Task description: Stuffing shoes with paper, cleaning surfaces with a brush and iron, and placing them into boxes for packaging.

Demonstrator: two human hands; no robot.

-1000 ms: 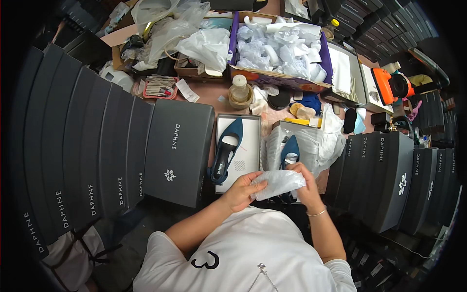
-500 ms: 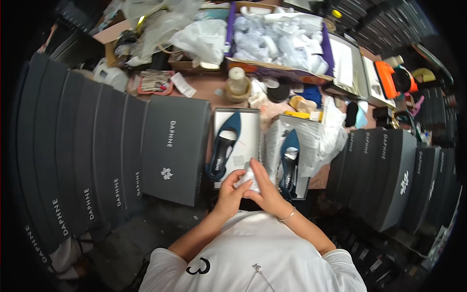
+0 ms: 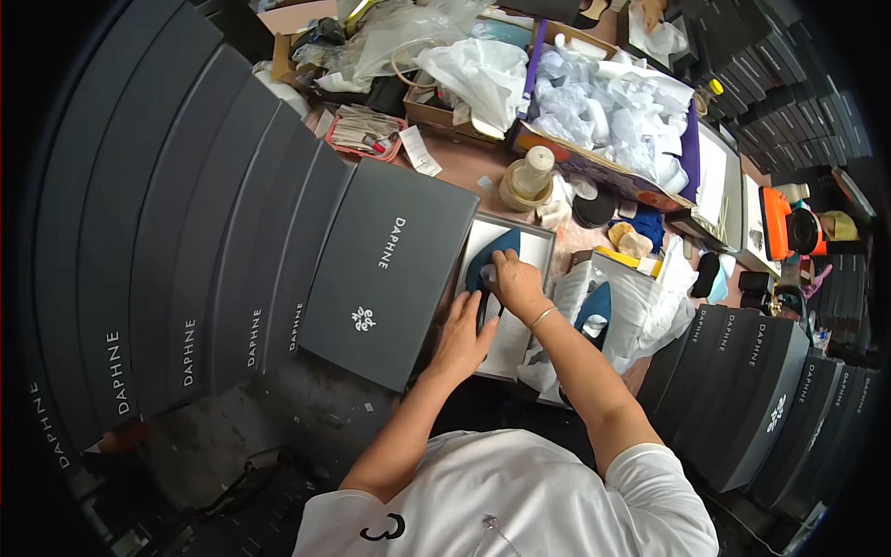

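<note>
A dark blue pointed slingback shoe (image 3: 501,247) lies in a shallow grey box part with a white inside (image 3: 506,357). My right hand (image 3: 518,283) is closed at the shoe's opening, its fingers pinching a wad of white tissue paper (image 3: 489,273), mostly hidden. Along the near left side of that shoe, my left hand (image 3: 459,339) grips its edge with thumb and fingers. To the right, the matching blue shoe (image 3: 594,308) rests on white wrapping in another box (image 3: 554,390), with crumpled paper in its toe; my right forearm hides part of it.
Dark grey shoeboxes (image 3: 390,269) stand in a row on the left, and more shoeboxes (image 3: 715,390) on the right. Behind are a purple-edged carton (image 3: 608,181) full of crumpled tissue, a bottle in a tape roll (image 3: 529,181), and an orange tape dispenser (image 3: 775,223). Another person's hand (image 3: 652,11) shows at the top.
My hands have parted from squeezing the wad together and moved forward to the left shoe. The right hand brought the wad to its opening. The view has shifted and tilted.
</note>
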